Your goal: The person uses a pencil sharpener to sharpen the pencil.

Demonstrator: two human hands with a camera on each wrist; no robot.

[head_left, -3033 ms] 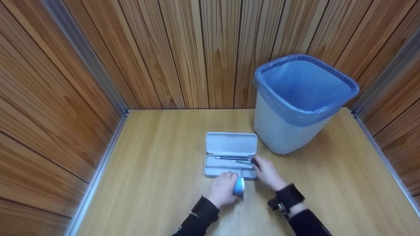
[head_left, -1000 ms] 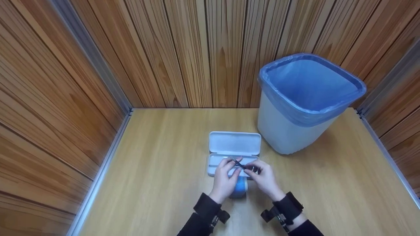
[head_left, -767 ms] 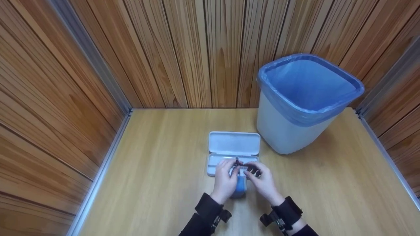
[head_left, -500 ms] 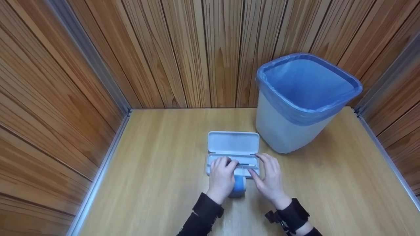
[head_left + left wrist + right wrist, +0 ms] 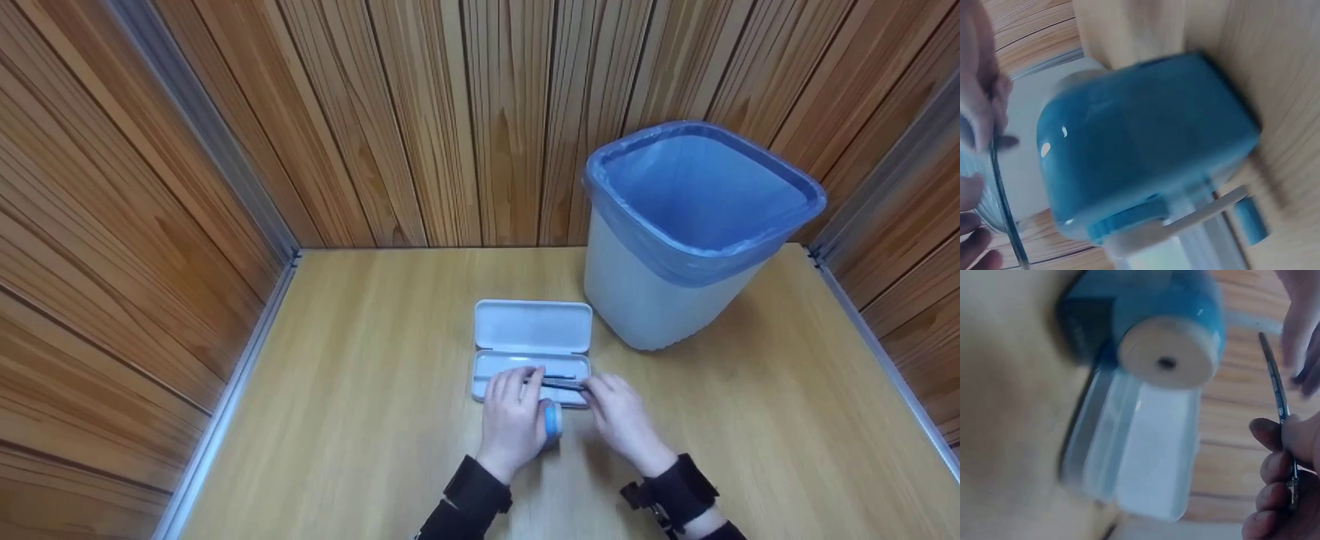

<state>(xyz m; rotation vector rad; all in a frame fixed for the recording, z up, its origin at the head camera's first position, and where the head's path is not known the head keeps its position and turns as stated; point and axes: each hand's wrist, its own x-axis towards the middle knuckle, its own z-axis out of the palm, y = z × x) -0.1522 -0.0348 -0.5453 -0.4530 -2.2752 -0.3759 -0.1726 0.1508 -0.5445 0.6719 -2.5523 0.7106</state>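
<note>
My right hand pinches a slim dark pencil between thumb and fingers, over the front of a pale pencil case. The case lies with its lid back. My left hand hovers at the pencil's other end; its loosely spread fingers show beside the pencil in the left wrist view. Just in front of the case stands a blue pencil sharpener with a side crank and a round pale face with a dark hole. Seen from the head, the left hand partly covers it.
A white bin with a blue liner stands behind and right of the case. Another thin dark stick shows in the case tray. Wood-plank walls close in the wooden tabletop at the back and sides.
Earlier the right hand reached into the case, then both hands handled dark slim items over it. Half a second ago the right hand was spread; now it pinches the pencil.
</note>
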